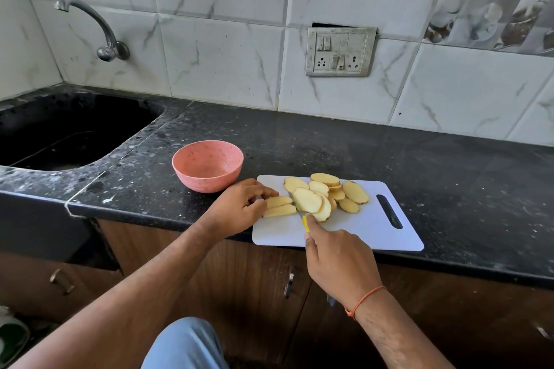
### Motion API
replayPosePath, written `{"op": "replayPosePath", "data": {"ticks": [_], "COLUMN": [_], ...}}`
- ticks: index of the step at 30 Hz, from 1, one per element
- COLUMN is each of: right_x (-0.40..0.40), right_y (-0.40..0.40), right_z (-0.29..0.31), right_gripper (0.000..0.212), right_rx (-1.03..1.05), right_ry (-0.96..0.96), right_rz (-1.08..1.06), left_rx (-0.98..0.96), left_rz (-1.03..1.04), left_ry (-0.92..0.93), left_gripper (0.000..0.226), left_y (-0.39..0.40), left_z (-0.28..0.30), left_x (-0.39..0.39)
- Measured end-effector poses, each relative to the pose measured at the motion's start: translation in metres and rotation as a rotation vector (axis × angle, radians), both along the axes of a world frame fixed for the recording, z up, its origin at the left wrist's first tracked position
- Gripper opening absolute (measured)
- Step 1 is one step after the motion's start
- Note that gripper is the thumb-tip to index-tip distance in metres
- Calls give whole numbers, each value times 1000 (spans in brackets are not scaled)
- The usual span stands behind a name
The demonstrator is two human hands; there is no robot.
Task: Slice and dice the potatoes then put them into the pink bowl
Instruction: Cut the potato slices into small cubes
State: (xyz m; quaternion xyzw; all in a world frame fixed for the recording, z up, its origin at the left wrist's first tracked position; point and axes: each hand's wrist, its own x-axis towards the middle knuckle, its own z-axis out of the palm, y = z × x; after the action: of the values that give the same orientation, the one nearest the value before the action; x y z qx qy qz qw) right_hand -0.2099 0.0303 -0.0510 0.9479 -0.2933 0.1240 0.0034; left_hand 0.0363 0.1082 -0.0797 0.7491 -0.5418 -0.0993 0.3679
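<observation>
White cutting board (374,228) on black speckled counter (419,159), near edge overhanging the counter front slightly. Potato slices (325,196), pale oval rounds, heaped and overlapping across the board's far middle. Two cut strips (279,206), apart from the heap at the board's left end, side by side, long axes running roughly left to right and parallel to the board's long edge. Left hand (239,204) at the strips' left ends, fingers curled down onto them, pinning rather than lifting as far as can be told. Right hand (338,260) closed round a yellow-handled knife (301,213); only a sliver of handle visible above the thumb, blade mostly lost between strips and heap, pointing away from the body and so crossing the strips' long axis near their right ends. Pink bowl (207,165), holding nothing visible, on the counter just left of the board's far left corner, close beyond the left hand and well apart from the right. Judged stage: slicing largely done, dicing barely begun, no potato in the bowl. Judged next move: crosswise cuts along the strips, fingertips retreating leftward ahead of the blade; left hand the nearer one for transfer to the bowl. Sink (60,135) and tap (99,30) far left; switchboard (340,52) on the tiled wall.
</observation>
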Motion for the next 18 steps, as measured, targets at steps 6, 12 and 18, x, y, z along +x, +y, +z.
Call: {"op": "replayPosePath", "data": {"ticks": [6,12,18], "right_x": [4,5,6], "right_y": [-4,-5,-1], "right_z": [-3,3,2], "right_gripper": [52,49,50], "right_rx": [16,45,83], "right_ry": [-23,-69,-91], "right_rz": [7,6,35], "left_rx": [-12,-33,-38], "left_rz": [-23,27,69], "left_ry": [-76,-86,-79], "left_gripper": [46,43,39], "left_y": [-1,-4,-5], "left_z": [-2,-2,-1], "left_x": [-1,-3,-4]}}
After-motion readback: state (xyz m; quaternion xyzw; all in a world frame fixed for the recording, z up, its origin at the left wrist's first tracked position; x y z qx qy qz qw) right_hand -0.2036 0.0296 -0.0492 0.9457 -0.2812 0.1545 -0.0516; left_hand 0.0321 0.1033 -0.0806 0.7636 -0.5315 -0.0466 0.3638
